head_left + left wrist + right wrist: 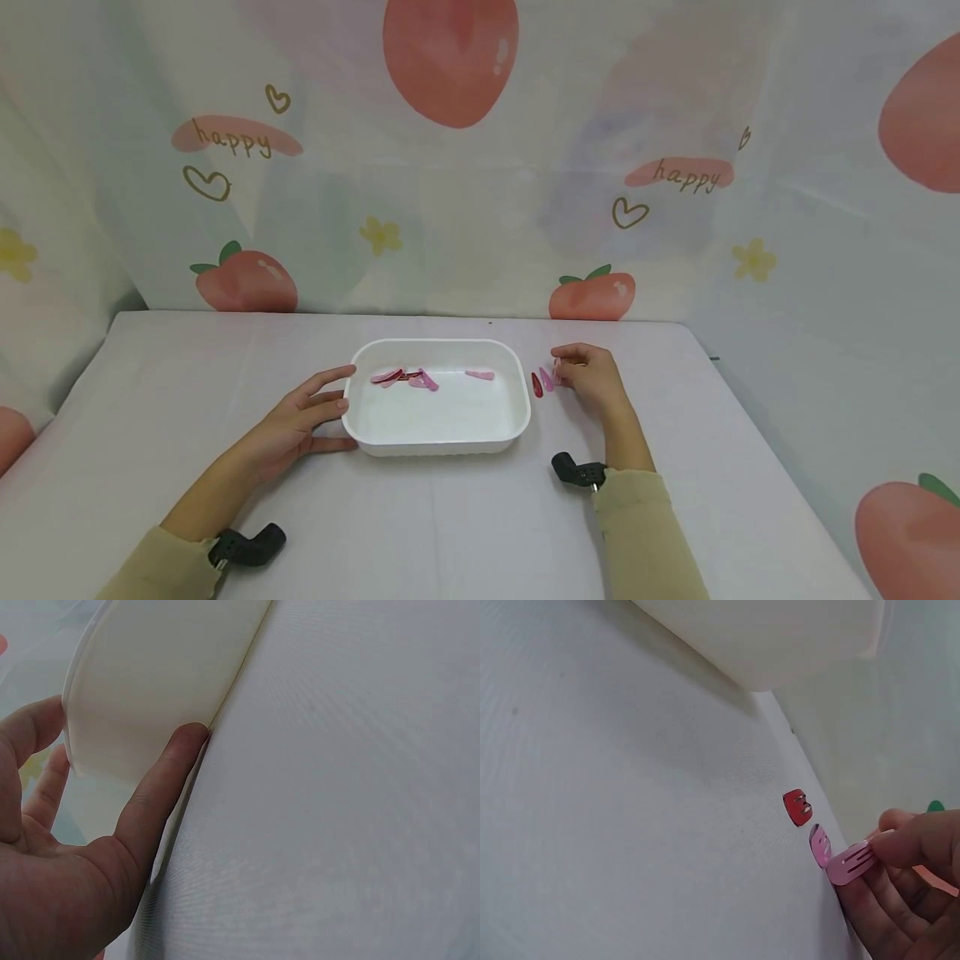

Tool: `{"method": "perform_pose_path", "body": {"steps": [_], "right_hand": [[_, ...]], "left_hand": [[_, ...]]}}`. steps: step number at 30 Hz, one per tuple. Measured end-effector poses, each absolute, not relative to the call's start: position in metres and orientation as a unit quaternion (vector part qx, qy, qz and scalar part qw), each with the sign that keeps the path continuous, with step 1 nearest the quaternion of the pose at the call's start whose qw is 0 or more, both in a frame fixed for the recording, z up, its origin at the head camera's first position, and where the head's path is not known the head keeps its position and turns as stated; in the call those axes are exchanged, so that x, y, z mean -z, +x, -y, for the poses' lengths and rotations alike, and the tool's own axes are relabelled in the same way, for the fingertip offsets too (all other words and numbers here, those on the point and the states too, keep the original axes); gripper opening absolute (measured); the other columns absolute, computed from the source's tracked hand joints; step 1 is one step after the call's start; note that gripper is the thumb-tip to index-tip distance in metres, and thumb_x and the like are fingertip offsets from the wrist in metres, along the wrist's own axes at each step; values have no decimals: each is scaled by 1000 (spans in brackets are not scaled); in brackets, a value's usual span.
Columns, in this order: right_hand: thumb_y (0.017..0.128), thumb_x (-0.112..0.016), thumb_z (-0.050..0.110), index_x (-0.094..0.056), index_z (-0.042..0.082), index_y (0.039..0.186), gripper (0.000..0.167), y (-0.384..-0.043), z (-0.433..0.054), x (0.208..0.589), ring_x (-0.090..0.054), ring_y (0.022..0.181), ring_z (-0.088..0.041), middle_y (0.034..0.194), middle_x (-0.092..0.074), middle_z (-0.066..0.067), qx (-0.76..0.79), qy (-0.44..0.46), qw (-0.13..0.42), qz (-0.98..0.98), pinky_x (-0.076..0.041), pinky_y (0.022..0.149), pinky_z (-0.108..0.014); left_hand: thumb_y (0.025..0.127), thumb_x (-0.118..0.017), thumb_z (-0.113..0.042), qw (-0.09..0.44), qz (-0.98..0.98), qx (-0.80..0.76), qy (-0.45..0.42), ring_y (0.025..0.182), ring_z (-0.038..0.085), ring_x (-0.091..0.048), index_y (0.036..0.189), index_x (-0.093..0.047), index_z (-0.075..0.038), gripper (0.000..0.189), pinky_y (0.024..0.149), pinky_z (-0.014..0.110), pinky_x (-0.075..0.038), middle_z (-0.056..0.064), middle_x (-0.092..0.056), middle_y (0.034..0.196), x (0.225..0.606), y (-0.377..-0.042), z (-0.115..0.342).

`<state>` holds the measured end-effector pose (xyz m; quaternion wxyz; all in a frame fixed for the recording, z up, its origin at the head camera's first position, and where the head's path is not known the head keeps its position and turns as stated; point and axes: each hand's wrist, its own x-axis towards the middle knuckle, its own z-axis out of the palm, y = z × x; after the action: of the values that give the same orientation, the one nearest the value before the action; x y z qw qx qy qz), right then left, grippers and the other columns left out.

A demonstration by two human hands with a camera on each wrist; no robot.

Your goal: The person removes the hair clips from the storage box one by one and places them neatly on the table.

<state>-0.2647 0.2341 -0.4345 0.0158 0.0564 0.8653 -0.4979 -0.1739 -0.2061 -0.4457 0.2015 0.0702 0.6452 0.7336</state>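
Observation:
A white plastic tray (442, 425) stands mid-table, with several red and pink snap hair clips (423, 381) lying in it toward the back. Against its left end, my left hand (288, 429) rests with fingers spread; one fingertip reaches the rim, and the thumb (161, 780) lies along the lower side wall. To the right of the tray, my right hand (596, 379) pinches a pink hair clip (851, 864) between thumb and fingers, close over the table. Beside it on the cloth lie another pink clip (547, 380) and a red clip (537, 385).
A white cloth covers the table (420, 533). Behind it hangs a printed curtain (465, 217) with fruit, hearts and the word happy. Each sleeve cuff carries a black wrist device (249, 546).

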Motion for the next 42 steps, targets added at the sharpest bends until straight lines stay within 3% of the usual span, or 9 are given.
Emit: {"method": "perform_pose_path", "body": {"steps": [10,20,31,38,42], "right_hand": [[95,-60,7,-68,5,121,28,-264,-236,432,-64,83,-22,107,-64,-15,440,39,0,-897,-55,73,-26],[97,-60,8,-66,7,125,30,-264,-237,432,-65,94,-24,113,-66,-14,430,44,6,-902,-57,81,-29],[101,-59,21,-59,4,134,38,-261,-229,414,-64,108,-28,125,-63,-17,558,24,26,-829,-57,94,-34],[99,-63,19,-59,1,133,38,-253,-211,395,-63,110,-36,123,-63,-20,609,-27,39,-792,-59,89,-31],[99,-64,18,-61,3,131,36,-247,-198,385,-64,107,-34,123,-64,-20,613,-53,45,-787,-59,87,-31]], "left_hand": [[102,-58,-19,199,-645,-734,73,119,27,-59,156,-29,-18,61,92,54,-56,26,-29,154,446,-175,205],[102,-58,-18,201,-643,-736,73,119,28,-59,156,-28,-17,62,92,55,-56,26,-30,153,447,-177,204],[102,-58,-20,202,-644,-735,69,118,28,-59,156,-28,-18,62,92,54,-56,26,-29,153,446,-177,205],[103,-57,-18,201,-645,-734,66,119,28,-59,156,-27,-17,61,92,53,-56,26,-29,154,447,-175,205],[103,-56,-18,200,-644,-735,68,119,28,-59,156,-28,-18,60,92,54,-56,26,-29,154,447,-174,206]]}}
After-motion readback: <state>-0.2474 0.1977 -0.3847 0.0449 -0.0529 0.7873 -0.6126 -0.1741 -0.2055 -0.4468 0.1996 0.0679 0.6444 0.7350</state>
